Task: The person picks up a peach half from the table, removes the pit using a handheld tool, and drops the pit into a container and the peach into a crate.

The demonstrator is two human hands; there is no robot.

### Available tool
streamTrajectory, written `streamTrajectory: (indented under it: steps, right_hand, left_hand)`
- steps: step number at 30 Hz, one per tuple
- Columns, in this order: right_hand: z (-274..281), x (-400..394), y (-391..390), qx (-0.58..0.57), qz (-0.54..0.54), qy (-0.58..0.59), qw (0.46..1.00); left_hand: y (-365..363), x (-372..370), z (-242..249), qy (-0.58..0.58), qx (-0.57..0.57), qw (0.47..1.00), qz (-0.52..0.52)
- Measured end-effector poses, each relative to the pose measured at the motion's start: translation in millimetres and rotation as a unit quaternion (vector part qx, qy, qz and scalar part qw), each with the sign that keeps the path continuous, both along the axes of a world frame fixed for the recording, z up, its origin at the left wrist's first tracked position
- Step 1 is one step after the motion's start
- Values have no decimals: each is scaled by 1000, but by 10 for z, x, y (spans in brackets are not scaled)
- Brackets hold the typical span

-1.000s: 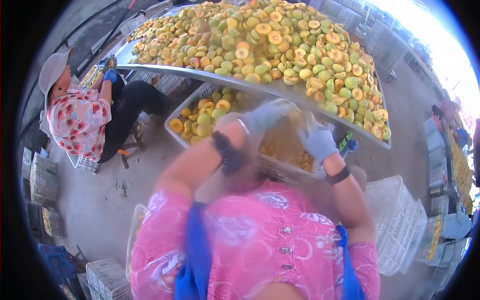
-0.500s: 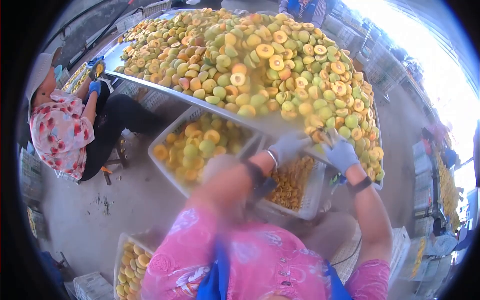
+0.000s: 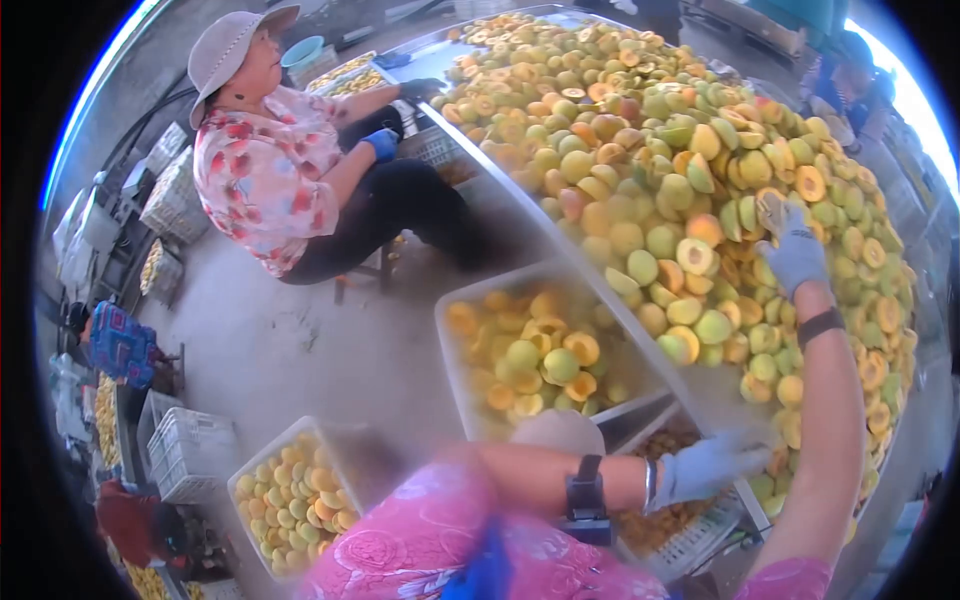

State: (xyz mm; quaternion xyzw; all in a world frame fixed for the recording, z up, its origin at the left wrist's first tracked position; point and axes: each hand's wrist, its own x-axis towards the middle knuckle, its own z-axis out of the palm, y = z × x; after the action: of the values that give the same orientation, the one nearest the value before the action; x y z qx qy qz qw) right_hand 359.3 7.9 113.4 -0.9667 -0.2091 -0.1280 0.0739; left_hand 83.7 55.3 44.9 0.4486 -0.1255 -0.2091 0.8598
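The person's right hand (image 3: 797, 252), in a pale glove, reaches out over the heap of halved fruit (image 3: 690, 150) on the metal table (image 3: 556, 232). Its fingers are bent and lie among the green and yellow halves; whether they pinch one cannot be told. The left hand (image 3: 710, 466), also gloved, is nearer, by the table's near edge, with its fingers pointing right; it is blurred, so whether the fingers are spread or closed on anything cannot be told. Just below and left of it, a crate (image 3: 700, 545) holds small brownish pieces (image 3: 655, 530). Farther left, beside the table, a white crate (image 3: 453, 360) holds more fruit halves, and a smaller crate (image 3: 350, 455) of yellow-orange ones stands on the floor at near left. At far left a co-worker (image 3: 265, 180) in a hat and flowered shirt sits beside the table, one dark-gloved hand (image 3: 422, 89) at its edge.
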Motion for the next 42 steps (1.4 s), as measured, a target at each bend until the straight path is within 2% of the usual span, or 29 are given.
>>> streamTrajectory:
  steps: [2,4,6,10,12,15,17,18,19,20,21,22,24,26,27,28,29,30,31,32,33,34,35,36,37,38,39,41,42]
  right_hand:
    - [-4,149,92,7,-6,17,1000]
    - [-97,337,73,7,-22,32,999]
    - [-192,572,-34,27,20,-28,999]
    - [-270,644,-151,-16,54,-19,998]
    - [-323,502,-171,-80,42,-27,996]
    - [-324,267,-182,-39,80,9,996]
    - [-258,10,-187,-3,52,122,991]
    - [-543,34,-350,52,112,113,986]
    - [-612,-62,-416,-166,92,123,974]
    - [-879,-138,-634,-100,110,91,985]
    - [-1094,-200,-874,-70,174,-47,981]
    - [-631,-697,-649,32,5,132,991]
    - [-481,-976,-665,-22,9,140,990]
    - [-556,-1124,-764,-65,-2,133,989]
    - [-633,-1149,-837,-109,-7,124,986]
    - [-978,-991,-1147,-112,38,76,990]
    - [-1338,-895,-1535,-118,75,31,990]
    - [-1353,-1026,-1629,-112,77,48,990]
    - [-829,-1485,-1196,-169,1,173,970]
    - [-564,-1797,-984,-187,-53,196,961]
    - [-785,-1721,-1157,-186,-81,193,960]
    - [-931,-1707,-1360,-146,-37,179,972]
    - [-717,-1873,-1316,-109,-53,196,973]
    - [-802,-1866,-1521,-99,122,94,983]
    - [-489,-2167,-1364,22,22,179,983]
    - [-115,-2477,-1122,148,-74,254,953]
    - [81,-2655,-1110,147,-95,250,952]
    - [291,-2860,-1134,254,-236,371,861]
    - [263,-2945,-1185,256,-244,365,861]
  left_hand:
    - [86,-27,163,27,-43,998,-26]
    - [49,5,25,44,-24,999,-20]
    - [41,12,-13,100,-68,990,-66]
    - [-44,29,-73,94,-95,991,5]
    - [17,16,-16,98,-82,992,4]
    - [-34,27,-131,90,-65,993,38]
    - [-12,37,-149,81,-59,995,31]
    - [-26,63,-191,77,-62,995,31]
    - [-44,100,-246,89,-66,993,29]
    - [-33,92,-270,98,-68,992,28]
    - [16,107,-248,116,-60,991,22]
    - [11,161,-257,110,-68,991,29]
    - [-98,186,-332,99,-71,985,123]
    - [-55,211,-249,100,-28,983,149]
    - [-10,204,-209,116,-66,981,140]
    - [25,173,-110,134,-106,977,124]
    - [-70,281,-303,97,-75,977,176]
    - [-237,379,-494,62,-46,973,219]
    - [-163,322,-412,40,-107,970,213]
    - [-83,302,-408,29,-82,981,174]
    - [-136,329,-485,42,-37,981,184]
    - [-101,240,-380,87,-53,979,177]
    - [-115,241,-396,71,-44,980,179]
    - [-84,218,-402,58,-49,985,157]
    - [-3,55,-129,71,-48,984,158]
    - [63,-106,138,86,-45,982,164]
    - [30,-121,86,88,-49,984,144]
    - [-37,-99,-38,-119,48,970,207]
    - [-38,-136,-48,-122,43,971,199]
